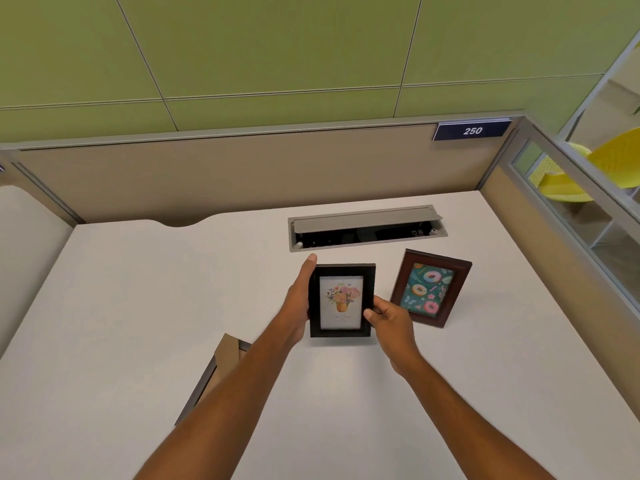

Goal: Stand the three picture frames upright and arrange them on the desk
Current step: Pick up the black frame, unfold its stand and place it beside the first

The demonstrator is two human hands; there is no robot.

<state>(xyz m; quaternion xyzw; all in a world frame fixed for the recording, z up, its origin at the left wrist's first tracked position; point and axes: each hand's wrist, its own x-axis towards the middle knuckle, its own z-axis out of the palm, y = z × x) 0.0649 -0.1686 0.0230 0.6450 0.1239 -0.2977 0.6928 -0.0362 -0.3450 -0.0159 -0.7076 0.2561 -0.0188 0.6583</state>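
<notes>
Left hand (pixel 300 299) and right hand (pixel 388 315) grip black floral frame (pixel 341 301) by its side edges, steadying it upright on counter (pixel 138 289) beside standing doughnut frame (pixel 429 288); third frame (pixel 211 372) lies face-down nearer.

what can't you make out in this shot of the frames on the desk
- Third frame, head view: lying face down, its picture hidden, and the left forearm covers part of it.
- Black frame: its back stand is hidden behind it, so whether it rests on the desk is unclear; caption under the flowers too small.
- Brown frame: rear prop hidden.
- Cable tray: contents too dark.
</notes>
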